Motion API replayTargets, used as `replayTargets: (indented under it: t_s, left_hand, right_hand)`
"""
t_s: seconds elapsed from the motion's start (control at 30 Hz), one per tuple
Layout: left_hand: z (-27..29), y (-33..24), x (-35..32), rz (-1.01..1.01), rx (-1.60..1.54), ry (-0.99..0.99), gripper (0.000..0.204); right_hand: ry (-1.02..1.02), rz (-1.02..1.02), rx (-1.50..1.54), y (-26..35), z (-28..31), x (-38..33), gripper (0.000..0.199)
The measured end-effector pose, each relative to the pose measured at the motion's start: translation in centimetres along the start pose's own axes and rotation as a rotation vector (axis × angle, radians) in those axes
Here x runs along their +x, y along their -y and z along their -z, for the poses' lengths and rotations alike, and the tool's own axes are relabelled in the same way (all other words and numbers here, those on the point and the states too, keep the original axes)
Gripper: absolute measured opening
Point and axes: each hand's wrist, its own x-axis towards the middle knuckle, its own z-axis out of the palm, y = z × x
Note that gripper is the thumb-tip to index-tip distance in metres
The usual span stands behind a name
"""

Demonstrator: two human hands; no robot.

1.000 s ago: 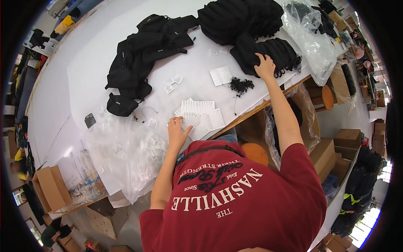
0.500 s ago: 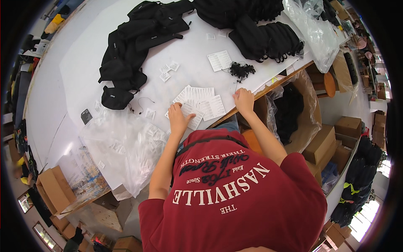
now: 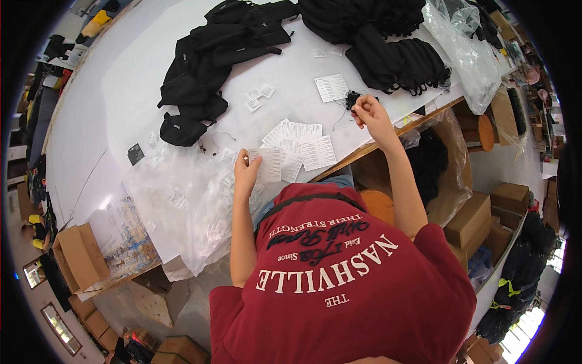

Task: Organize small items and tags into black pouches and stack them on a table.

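Note:
My left hand [image 3: 247, 173] pinches a white printed card [image 3: 268, 165] by its left edge, thumb on top, above the near part of the table. Beside it more white printed cards [image 3: 293, 134] lie overlapping, with another card [image 3: 318, 153] at their right. My right hand [image 3: 371, 115] is raised with thumb and fingertips pressed together, next to a tangle of black strings [image 3: 351, 99]. A thin dark string [image 3: 339, 120] trails left of those fingers; whether they hold it I cannot make out. Beyond, a single white card [image 3: 330, 88] lies flat.
Black fabric pieces [image 3: 191, 85] are piled at the far left, with stacked black items [image 3: 418, 64] at the far right. A clear plastic bag [image 3: 182, 206] with small white labels lies at near left. Below the table's right edge stands an open lined carton [image 3: 451, 164].
My left hand has lifted a card off the group and tilted it up. My right hand has risen away from the table edge to the black string tangle.

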Motion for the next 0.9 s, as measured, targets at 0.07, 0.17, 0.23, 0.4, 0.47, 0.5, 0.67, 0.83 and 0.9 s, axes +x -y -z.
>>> replayTargets:
  t_s: [0.07,0.17,0.23,0.4,0.47,0.5,0.67,0.83,0.9]
  left_hand:
    - [0.2,-1.3,-1.1,0.018,-0.198,0.022,0.020]
    - [-0.7,-4.4,-2.7,-0.034,-0.226,-0.024,0.025]
    - [-1.3,-6.4,-3.9,-0.068,-0.161,-0.023,0.027]
    - [-1.3,-5.2,-4.0,-0.219,-0.035,-0.001,0.034]
    - [-0.8,-4.3,-3.3,-0.158,-0.273,0.104,0.029]
    - [-0.9,-4.9,-3.6,-0.157,-0.270,0.105,0.029]
    - [-1.2,-6.3,-4.2,-0.151,-0.491,-0.052,0.017]
    - [0.2,-5.4,-4.0,-0.055,-0.821,-0.094,0.021]
    - [0.4,-5.8,-4.4,-0.041,-0.903,-0.074,0.020]
  right_hand:
    - [0.073,0.027,0.009,2.4,-1.0,-0.4,0.005]
    - [0.196,0.018,-0.008,2.0,-1.4,-0.3,0.006]
    - [0.248,-0.013,-0.033,0.1,-0.5,0.7,0.006]
    - [0.067,0.107,-1.186,-8.6,1.8,1.3,0.022]
    - [0.051,0.151,-1.151,-9.1,1.0,1.6,0.022]
    - [0.029,0.189,-1.113,-9.0,0.1,1.6,0.023]
    - [0.158,0.218,-1.116,-9.0,-5.1,3.0,0.019]
    - [0.236,0.245,-1.284,-11.8,-5.8,3.5,0.013]
    - [0.260,0.302,-1.145,-11.2,-5.5,3.4,0.011]
